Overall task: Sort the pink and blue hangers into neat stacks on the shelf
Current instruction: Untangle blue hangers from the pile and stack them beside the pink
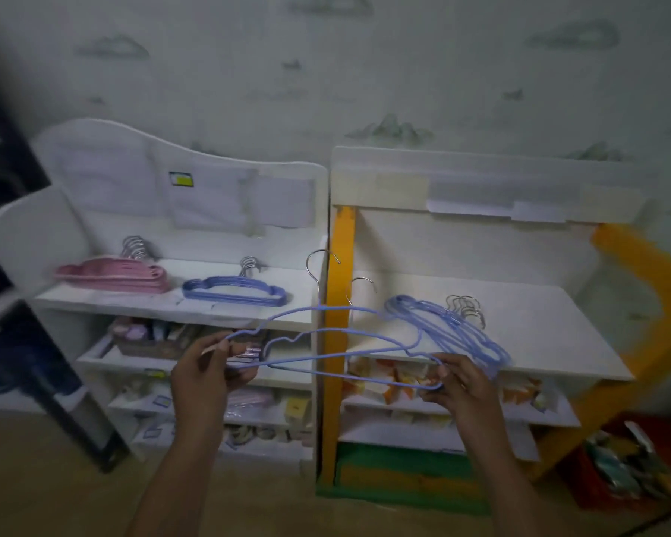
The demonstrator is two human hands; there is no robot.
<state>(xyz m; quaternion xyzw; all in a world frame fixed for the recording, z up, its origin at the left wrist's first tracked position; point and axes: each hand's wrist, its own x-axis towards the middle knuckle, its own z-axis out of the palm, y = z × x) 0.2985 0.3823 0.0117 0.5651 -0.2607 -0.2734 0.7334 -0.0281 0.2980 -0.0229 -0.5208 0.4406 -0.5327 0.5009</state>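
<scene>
Two blue hangers [326,356] hang in the air in front of the shelves, their metal hooks pointing up. My left hand [206,372] pinches their left ends and my right hand [456,385] grips their right ends. A stack of pink hangers [113,277] lies on the top of the left white shelf [163,304], with a stack of blue hangers [235,292] beside it on the right. A loose pile of blue hangers [448,329] lies on the top of the right shelf [551,335], just behind my right hand.
The right shelf has yellow posts [338,315]. Lower shelves of both units hold boxes and small packets. A red crate [636,463] of items stands on the floor at the right. A dark frame [47,343] leans at the left.
</scene>
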